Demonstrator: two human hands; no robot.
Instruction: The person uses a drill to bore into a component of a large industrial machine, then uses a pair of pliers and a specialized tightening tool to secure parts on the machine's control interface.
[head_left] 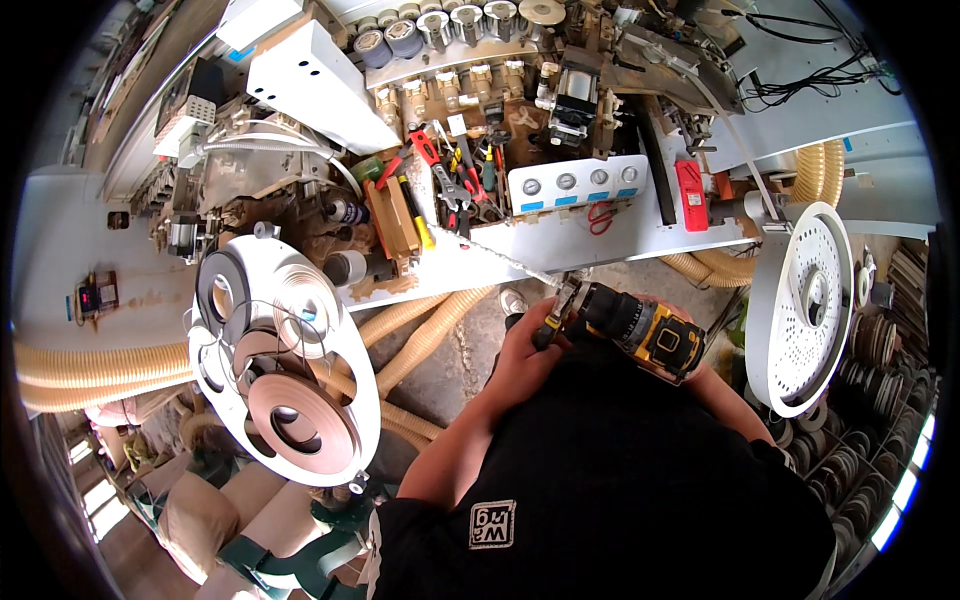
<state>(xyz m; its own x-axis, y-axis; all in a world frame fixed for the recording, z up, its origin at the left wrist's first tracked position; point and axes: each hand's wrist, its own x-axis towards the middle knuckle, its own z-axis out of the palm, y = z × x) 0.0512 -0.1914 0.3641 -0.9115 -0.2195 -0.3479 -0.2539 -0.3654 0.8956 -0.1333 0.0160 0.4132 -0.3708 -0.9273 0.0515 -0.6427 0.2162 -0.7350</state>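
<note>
A black-and-yellow cordless drill [655, 338] is held in front of my chest, its chuck end toward the upper left. My right hand [684, 312] is closed round it, mostly hidden behind the drill's body. A long, thin pale rod [505, 262] reaches from the chuck end toward the bench edge. Beside the chuck, my left hand [522, 352] is closed on a hand tool with a black-and-yellow handle [546, 333]. Its metal head lies against the front of the drill; the exact kind is unclear.
Pliers and wrenches [455, 185] lie in a pile on the machine bench. Right of them stand a white gauge panel [580, 184], red-handled scissors [601, 217] and a red device [690, 195]. White reels flank me, one with brown edging coils [303, 425]. Ribbed hoses [435, 340] run below.
</note>
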